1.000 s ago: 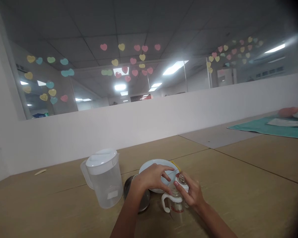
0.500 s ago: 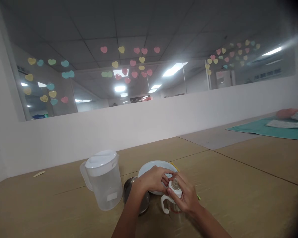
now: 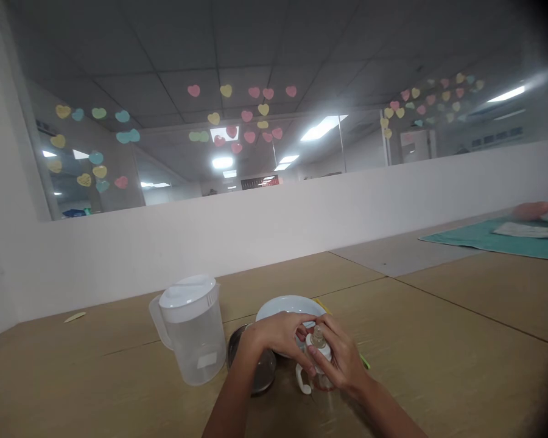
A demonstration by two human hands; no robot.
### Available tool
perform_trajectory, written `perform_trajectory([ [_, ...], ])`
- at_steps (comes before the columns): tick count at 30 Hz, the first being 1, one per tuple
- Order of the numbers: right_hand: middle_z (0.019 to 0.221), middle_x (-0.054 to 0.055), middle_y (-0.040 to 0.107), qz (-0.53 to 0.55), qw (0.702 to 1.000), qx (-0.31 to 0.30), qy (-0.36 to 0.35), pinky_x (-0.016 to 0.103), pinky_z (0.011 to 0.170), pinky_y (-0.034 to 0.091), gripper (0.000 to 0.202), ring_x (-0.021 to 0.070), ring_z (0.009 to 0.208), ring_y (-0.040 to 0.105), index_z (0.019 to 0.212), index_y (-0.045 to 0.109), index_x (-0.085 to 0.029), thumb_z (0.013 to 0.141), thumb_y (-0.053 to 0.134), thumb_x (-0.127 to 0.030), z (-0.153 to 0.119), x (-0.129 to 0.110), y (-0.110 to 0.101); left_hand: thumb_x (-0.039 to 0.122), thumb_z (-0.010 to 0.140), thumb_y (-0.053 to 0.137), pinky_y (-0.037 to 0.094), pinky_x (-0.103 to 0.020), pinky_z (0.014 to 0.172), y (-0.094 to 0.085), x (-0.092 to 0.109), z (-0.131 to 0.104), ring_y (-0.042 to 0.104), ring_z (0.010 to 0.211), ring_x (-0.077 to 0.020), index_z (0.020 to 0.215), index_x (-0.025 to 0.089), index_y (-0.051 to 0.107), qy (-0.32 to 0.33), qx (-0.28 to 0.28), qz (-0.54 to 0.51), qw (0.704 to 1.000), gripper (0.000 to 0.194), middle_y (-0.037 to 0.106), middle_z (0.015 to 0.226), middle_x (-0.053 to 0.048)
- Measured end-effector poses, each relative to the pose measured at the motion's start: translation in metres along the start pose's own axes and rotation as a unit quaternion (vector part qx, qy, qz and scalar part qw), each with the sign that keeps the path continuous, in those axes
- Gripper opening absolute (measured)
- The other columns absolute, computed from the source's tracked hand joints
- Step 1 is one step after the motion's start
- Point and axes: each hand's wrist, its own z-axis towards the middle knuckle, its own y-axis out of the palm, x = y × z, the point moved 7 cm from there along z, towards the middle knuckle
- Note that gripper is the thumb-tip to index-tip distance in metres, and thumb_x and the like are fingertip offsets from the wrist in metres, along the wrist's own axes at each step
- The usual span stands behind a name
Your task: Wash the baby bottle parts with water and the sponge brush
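A baby bottle (image 3: 318,338) with a clear teat, a white collar and a white curved side handle stands on the tabletop between my hands. My right hand (image 3: 341,358) is closed round its collar from the right, the thumb across the front. From the left, my left hand (image 3: 284,334) grips the collar too, its thumb reaching down toward the handle and its other fingers partly hidden behind. Just beyond the hands is a pale blue-white plate or bowl (image 3: 285,303), partly covered by them. A dark metal dish (image 3: 263,372) lies beneath my left wrist.
A clear plastic pitcher (image 3: 198,344) with a white lid stands left of the metal dish. Behind the right hand, a yellow stick-like item (image 3: 322,306) and a green tip (image 3: 365,361) show. Farther right lies a teal cloth (image 3: 470,235). A white wall (image 3: 256,228) runs behind the table.
My left thumb has moved down along the bottle's collar. The bottle's teat has shifted slightly left, with both hands still round it. The camera view has turned a little.
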Motion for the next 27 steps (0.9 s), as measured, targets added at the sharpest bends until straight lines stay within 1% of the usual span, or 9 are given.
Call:
perform_trajectory([
  [3, 0.083, 0.005, 0.054, 0.009, 1.0, 0.002, -0.003, 0.029, 0.063, 0.046, 0.02, 0.0181, 0.076, 0.054, 0.09, 0.056, -0.02, 0.086, 0.045, -0.036, -0.002, 0.002, 0.0, 0.036, 0.048, 0.083, 0.044, -0.031, 0.09, -0.009, 0.001, -0.006, 0.056, 0.104, -0.0218, 0.127, 0.027, 0.052, -0.021, 0.046, 0.008, 0.999, 0.086, 0.063, 0.109, -0.003],
  [5, 0.082, 0.005, 0.054, 0.006, 1.0, 0.002, 0.001, 0.029, 0.062, 0.045, 0.023, 0.0179, 0.074, 0.054, 0.089, 0.056, -0.02, 0.087, 0.043, -0.039, -0.003, 0.005, 0.001, 0.038, 0.051, 0.082, 0.044, -0.03, 0.089, -0.015, 0.001, -0.01, 0.057, 0.101, -0.02, 0.13, 0.025, 0.05, -0.028, 0.08, -0.002, 0.996, 0.086, 0.064, 0.107, -0.004],
  [7, 0.079, 0.005, 0.053, 0.002, 1.0, -0.002, 0.004, 0.029, 0.061, 0.044, 0.025, 0.0175, 0.071, 0.053, 0.086, 0.056, -0.02, 0.089, 0.04, -0.04, -0.004, 0.006, 0.003, 0.039, 0.053, 0.082, 0.046, -0.028, 0.084, -0.017, 0.001, -0.01, 0.058, 0.093, -0.018, 0.129, 0.023, 0.051, -0.023, 0.098, -0.02, 0.995, 0.083, 0.065, 0.099, -0.003],
  [10, 0.077, 0.004, 0.053, -0.002, 1.0, 0.002, 0.003, 0.028, 0.061, 0.043, 0.026, 0.0171, 0.07, 0.053, 0.082, 0.054, -0.021, 0.09, 0.037, -0.039, -0.004, 0.007, 0.004, 0.04, 0.053, 0.082, 0.048, -0.026, 0.074, -0.013, -0.001, -0.003, 0.059, 0.079, -0.0151, 0.121, 0.02, 0.057, -0.024, 0.092, -0.059, 0.994, 0.075, 0.065, 0.087, -0.001],
  [13, 0.076, 0.004, 0.054, -0.009, 1.0, 0.014, 0.008, 0.028, 0.062, 0.043, 0.025, 0.0168, 0.071, 0.054, 0.08, 0.054, -0.021, 0.091, 0.036, -0.036, -0.003, 0.006, 0.003, 0.039, 0.055, 0.081, 0.048, -0.024, 0.069, -0.009, -0.004, 0.003, 0.06, 0.072, -0.0132, 0.113, 0.019, 0.062, -0.033, 0.092, -0.083, 0.992, 0.065, 0.064, 0.085, -0.001],
  [15, 0.075, 0.004, 0.054, -0.02, 0.999, 0.028, 0.011, 0.027, 0.061, 0.043, 0.024, 0.0164, 0.07, 0.054, 0.078, 0.053, -0.021, 0.09, 0.037, -0.033, -0.005, 0.005, 0.002, 0.035, 0.055, 0.081, 0.049, -0.024, 0.069, -0.008, -0.006, 0.003, 0.061, 0.074, -0.0137, 0.113, 0.019, 0.062, -0.037, 0.094, -0.094, 0.99, 0.063, 0.064, 0.085, -0.001],
  [21, 0.067, 0.001, 0.053, -0.035, 0.996, 0.074, 0.031, 0.026, 0.056, 0.038, 0.019, 0.0145, 0.061, 0.051, 0.076, 0.052, -0.021, 0.089, 0.039, -0.029, -0.012, 0.004, -0.002, 0.023, 0.051, 0.083, 0.051, -0.027, 0.073, -0.007, -0.01, 0.001, 0.065, 0.085, -0.0185, 0.122, 0.02, 0.056, -0.048, 0.079, -0.118, 0.989, 0.076, 0.066, 0.095, -0.005],
  [24, 0.063, -0.001, 0.051, -0.027, 0.993, 0.091, 0.067, 0.025, 0.053, 0.036, 0.024, 0.0135, 0.057, 0.049, 0.071, 0.048, -0.021, 0.09, 0.036, -0.029, -0.013, 0.009, -0.002, 0.014, 0.056, 0.079, 0.051, -0.029, 0.077, -0.005, -0.008, 0.002, 0.065, 0.091, -0.0201, 0.123, 0.021, 0.056, -0.045, 0.075, -0.106, 0.99, 0.072, 0.067, 0.102, -0.007],
  [27, 0.061, -0.002, 0.049, -0.02, 0.989, 0.108, 0.101, 0.024, 0.052, 0.034, 0.027, 0.0127, 0.054, 0.047, 0.068, 0.046, -0.021, 0.091, 0.035, -0.03, -0.014, 0.015, -0.002, 0.005, 0.061, 0.071, 0.049, -0.031, 0.087, -0.003, -0.003, 0.002, 0.062, 0.102, -0.0211, 0.122, 0.021, 0.058, -0.032, 0.063, -0.089, 0.993, 0.065, 0.068, 0.107, -0.008],
])
